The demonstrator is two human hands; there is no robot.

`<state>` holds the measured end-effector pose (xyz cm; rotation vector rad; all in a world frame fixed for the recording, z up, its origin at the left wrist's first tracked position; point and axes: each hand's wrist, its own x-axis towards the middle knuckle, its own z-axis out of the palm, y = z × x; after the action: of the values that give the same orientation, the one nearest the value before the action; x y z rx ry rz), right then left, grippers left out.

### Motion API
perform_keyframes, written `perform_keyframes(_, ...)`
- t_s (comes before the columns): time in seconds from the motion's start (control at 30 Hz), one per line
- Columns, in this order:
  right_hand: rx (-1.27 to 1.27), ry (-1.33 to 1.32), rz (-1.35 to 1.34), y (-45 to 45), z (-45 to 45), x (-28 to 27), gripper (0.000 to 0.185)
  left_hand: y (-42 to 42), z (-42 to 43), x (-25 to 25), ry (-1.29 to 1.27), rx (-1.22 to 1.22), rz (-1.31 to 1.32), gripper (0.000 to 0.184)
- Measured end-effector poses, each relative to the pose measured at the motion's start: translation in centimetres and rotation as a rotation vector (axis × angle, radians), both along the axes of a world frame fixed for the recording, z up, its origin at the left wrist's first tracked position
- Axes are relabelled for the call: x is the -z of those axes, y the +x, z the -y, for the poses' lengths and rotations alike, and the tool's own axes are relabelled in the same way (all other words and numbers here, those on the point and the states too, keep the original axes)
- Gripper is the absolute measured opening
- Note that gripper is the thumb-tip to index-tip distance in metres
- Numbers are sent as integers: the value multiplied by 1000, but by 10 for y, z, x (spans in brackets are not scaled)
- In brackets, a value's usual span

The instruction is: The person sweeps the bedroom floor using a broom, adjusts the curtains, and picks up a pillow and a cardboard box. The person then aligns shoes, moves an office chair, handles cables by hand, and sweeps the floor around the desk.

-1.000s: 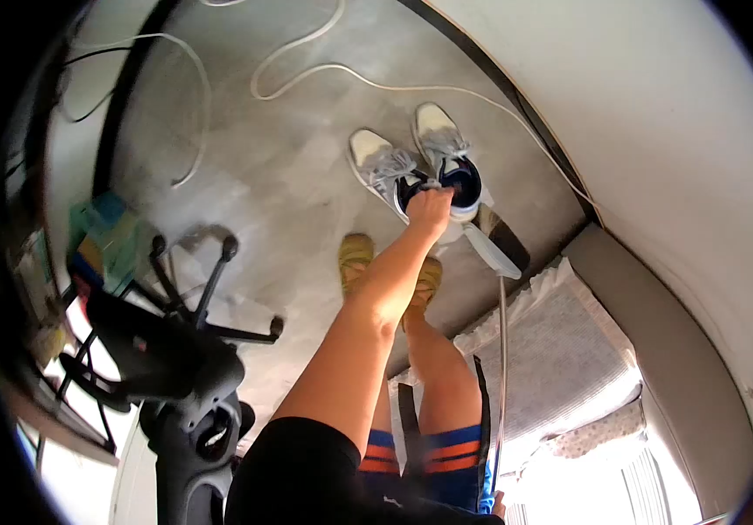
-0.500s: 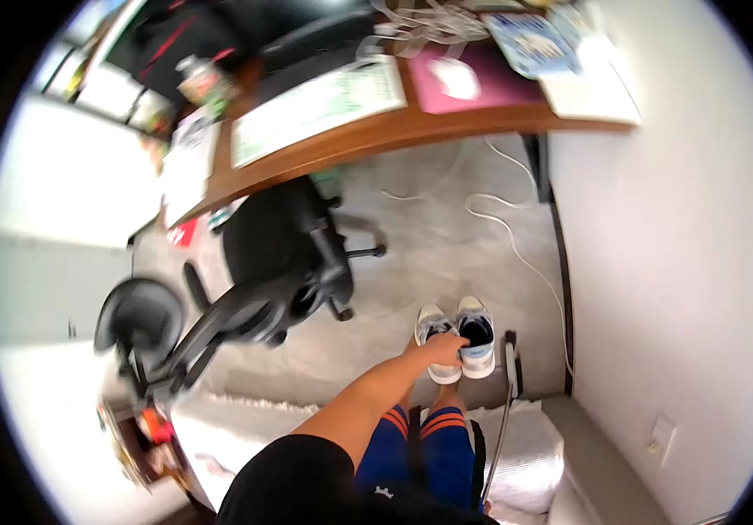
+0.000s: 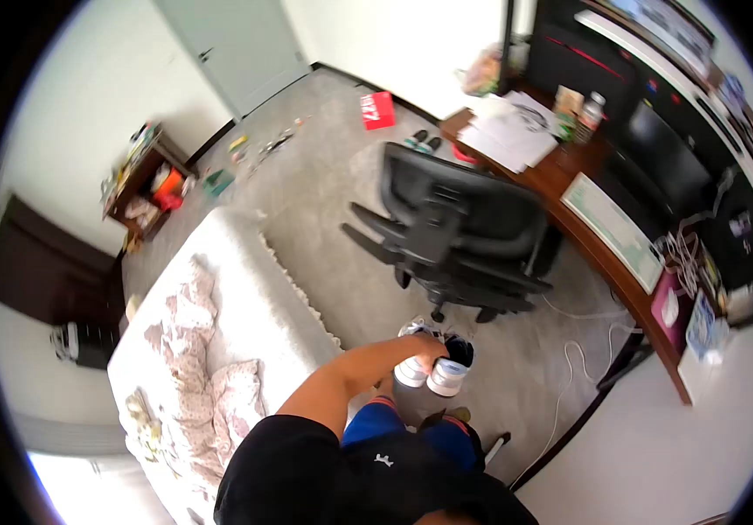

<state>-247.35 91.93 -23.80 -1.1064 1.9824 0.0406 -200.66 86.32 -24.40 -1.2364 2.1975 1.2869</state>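
Observation:
Gripped in my left hand [image 3: 430,350] is a pair of white and grey shoes [image 3: 447,378] with dark blue insides, held side by side by their collars above the floor, toes pointing away from me. The fingers are wrapped at the inner edges of the two shoes. Near my feet, on the right, the white end of a long-handled tool [image 3: 498,446] shows; its pole is hidden. My right hand is out of view.
A black office chair [image 3: 464,214] stands just ahead. To the left is a bed [image 3: 254,289] with crumpled bedding. A brown desk [image 3: 586,232] with papers and a keyboard is at the right. White cable [image 3: 560,411] lies on the floor. Beyond are a small shelf [image 3: 145,184] and a door [image 3: 237,44].
The view has swung from the floor and desk to the left, bringing the bed, door and shelf into sight. My left hand still holds the shoes. My right hand and the pole have left the view.

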Motion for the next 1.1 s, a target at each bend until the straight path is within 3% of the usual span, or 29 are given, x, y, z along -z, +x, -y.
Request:
perform_keyframes(0.2,-173,-35,-11,151,80,-37,56,187,-29,-24,-108,-105,152,58)
perform_keyframes(0.27,-194,-42,-12,198,92,-47,55,244,-33,-57,-129,-123,216,60)
perform_keyframes(0.5,-215,-43,-37,324,122,-74,54,422,-30,-52,-44,-122,288,59)
perform_keyframes(0.83,-146,1,-114,479,197,-71,51,638,40,-39,-81,-271,373,57)
perform_keyframes(1.1,-69,-8,-96,642,271,-79,49,797,118,-50,-80,-161,393,53)
